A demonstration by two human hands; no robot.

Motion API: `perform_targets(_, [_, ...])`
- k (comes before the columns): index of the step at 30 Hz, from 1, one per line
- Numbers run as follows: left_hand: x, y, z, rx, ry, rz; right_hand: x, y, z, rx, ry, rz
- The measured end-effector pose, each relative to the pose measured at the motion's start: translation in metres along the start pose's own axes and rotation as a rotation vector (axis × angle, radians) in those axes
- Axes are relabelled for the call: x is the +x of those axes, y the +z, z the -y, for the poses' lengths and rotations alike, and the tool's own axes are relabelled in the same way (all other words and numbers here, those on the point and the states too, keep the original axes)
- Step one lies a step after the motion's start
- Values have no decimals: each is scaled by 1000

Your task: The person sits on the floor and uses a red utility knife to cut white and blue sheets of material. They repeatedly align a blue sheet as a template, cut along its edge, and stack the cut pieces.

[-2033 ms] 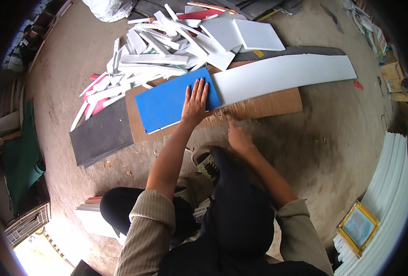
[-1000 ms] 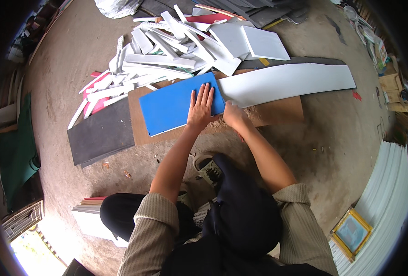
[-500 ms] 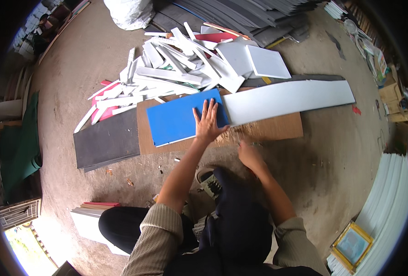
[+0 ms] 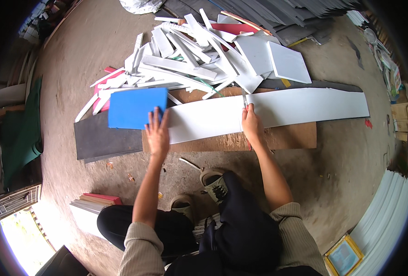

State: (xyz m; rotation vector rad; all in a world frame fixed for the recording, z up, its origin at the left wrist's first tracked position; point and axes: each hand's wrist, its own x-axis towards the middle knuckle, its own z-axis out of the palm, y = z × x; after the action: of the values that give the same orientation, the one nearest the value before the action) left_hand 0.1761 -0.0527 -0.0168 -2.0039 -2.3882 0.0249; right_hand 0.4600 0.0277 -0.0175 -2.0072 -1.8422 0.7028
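A long white foam board strip [image 4: 305,108] lies across a brown board. My right hand [image 4: 252,123] is closed around a knife [image 4: 244,97] at the strip's middle; its thin metal blade points away from me, and the handle is mostly hidden in the fist. Over the strip's left end lies a blue rectangular sheet [image 4: 132,108]. My left hand [image 4: 157,135] rests on that sheet's lower right corner, fingers stretched out and slightly apart.
Beneath is a brown board [image 4: 289,137], with dark flat sheets [image 4: 107,140] to its left. Beyond it, white offcuts [image 4: 178,66] form a heap. Grey sheets [image 4: 300,20] are stacked farther back. At lower right, a gold picture frame [image 4: 344,255] leans by white sheets [image 4: 383,225].
The blue sheet has shifted left along the white strip under my left hand. My right hand has moved from the near edge up onto the strip. The view has shifted slightly.
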Motion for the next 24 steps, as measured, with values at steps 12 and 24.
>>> perform_targets(12, [63, -31, -118, -550, 549, -79, -5, -10, 7, 31, 25, 1])
perform_targets(24, [85, -23, -147, -539, 381, 259, -22, -40, 12, -129, -95, -3])
